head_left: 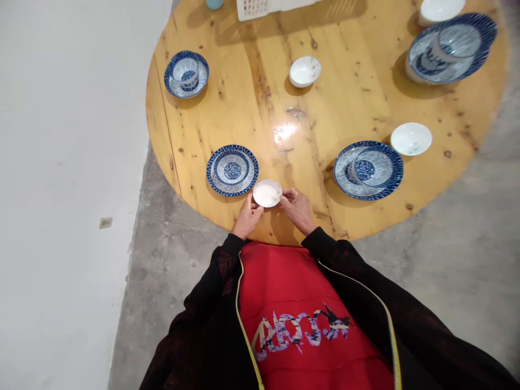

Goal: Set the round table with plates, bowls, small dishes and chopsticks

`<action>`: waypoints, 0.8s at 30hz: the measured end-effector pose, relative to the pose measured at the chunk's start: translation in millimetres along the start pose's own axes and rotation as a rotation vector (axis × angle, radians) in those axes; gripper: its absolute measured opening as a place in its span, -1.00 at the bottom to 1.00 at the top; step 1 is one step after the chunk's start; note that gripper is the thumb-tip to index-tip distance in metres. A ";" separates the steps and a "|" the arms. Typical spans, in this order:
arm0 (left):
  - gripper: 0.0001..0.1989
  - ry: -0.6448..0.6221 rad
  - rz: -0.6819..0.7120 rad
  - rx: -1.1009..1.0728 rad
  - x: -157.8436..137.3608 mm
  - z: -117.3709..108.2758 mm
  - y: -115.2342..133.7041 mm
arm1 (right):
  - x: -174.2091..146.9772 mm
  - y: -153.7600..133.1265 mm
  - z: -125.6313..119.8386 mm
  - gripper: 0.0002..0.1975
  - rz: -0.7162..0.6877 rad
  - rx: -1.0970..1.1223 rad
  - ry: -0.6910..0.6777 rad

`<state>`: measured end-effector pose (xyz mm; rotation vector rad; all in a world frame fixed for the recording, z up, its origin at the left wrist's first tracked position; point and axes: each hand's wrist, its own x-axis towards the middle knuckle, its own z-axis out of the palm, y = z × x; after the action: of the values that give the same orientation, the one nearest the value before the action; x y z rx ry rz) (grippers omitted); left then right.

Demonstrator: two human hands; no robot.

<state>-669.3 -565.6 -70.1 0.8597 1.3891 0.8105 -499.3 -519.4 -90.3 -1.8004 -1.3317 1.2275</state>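
Observation:
A small white bowl (267, 193) is near the table's front edge, gripped at its rim from both sides. My left hand (248, 216) pinches the left side with its fingers closed. On the right side, my right hand (298, 210) pinches the rim between thumb and fingers. Just left of the bowl lies a blue-and-white patterned plate (232, 170), with nothing on it but its printed rings. Whether the white bowl touches the table cannot be told.
Another patterned plate (341, 173) with a glass bowl on it stands right, beside a white bowl (411, 138). Farther back are a plate with a bowl (187, 74), a white bowl (305, 71), stacked dishes (450, 47) and a white basket (252, 8) on the round wooden table (284, 157).

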 end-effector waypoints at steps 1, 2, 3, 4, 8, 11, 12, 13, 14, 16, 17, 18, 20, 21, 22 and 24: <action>-0.30 -0.007 0.007 0.008 0.9 0.5 0.7 | 1.0 -0.6 -0.4 -0.86 0.004 0.023 -0.001; -0.30 -0.012 0.013 0.016 1.7 1.1 1.3 | 1.9 -1.3 -0.9 -0.85 0.010 0.046 0.000; -0.30 -0.014 0.018 0.020 2.4 1.6 2.0 | 2.6 -1.9 -1.5 -0.85 0.014 0.065 0.002; -0.30 -0.014 0.022 0.021 2.8 2.0 2.6 | 3.2 -2.4 -2.1 -0.84 0.018 0.076 0.004; -0.31 -0.013 0.026 0.008 2.8 2.7 4.2 | 4.2 -2.8 -2.8 -0.83 0.024 0.066 0.017; -0.31 -0.018 0.015 0.006 2.5 2.4 3.5 | 4.9 -2.1 -1.9 -0.84 0.028 0.040 0.021; -0.30 -0.015 0.014 0.005 2.6 2.4 2.9 | 5.2 -1.9 -1.6 -0.84 0.027 0.038 0.019; -0.30 -0.014 0.016 0.004 2.8 2.5 2.2 | 5.6 -1.9 -1.4 -0.85 0.026 0.039 0.017; -0.30 -0.014 0.020 0.002 3.0 2.5 1.6 | 5.9 -1.8 -1.3 -0.85 0.024 0.041 0.015; -0.31 -0.016 0.032 -0.002 3.6 2.8 0.7 | 6.5 -2.0 -1.4 -0.86 0.021 0.040 0.015; -0.32 -0.018 0.036 -0.005 4.0 2.9 0.5 | 6.6 -2.1 -1.5 -0.86 0.021 0.036 0.016; -0.32 -0.020 0.037 -0.006 4.2 2.9 0.5 | 6.7 -2.3 -1.7 -0.86 0.022 0.030 0.016; -0.33 -0.018 0.034 -0.005 4.6 2.8 1.0 | 6.8 -2.6 -1.9 -0.86 0.025 0.016 0.012; -0.34 -0.017 0.033 -0.004 4.7 2.7 1.4 | 6.9 -2.8 -1.9 -0.85 0.029 0.010 0.009; -0.35 -0.015 0.033 -0.003 4.6 2.5 1.9 | 6.9 -2.9 -1.8 -0.85 0.032 0.006 0.006; -0.36 -0.012 0.033 0.000 4.1 2.1 2.8 | 6.9 -3.1 -1.4 -0.84 0.033 -0.001 0.000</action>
<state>-667.0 -560.7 -69.7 0.8877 1.3674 0.8295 -498.7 -511.7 -89.4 -1.8295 -1.3073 1.2442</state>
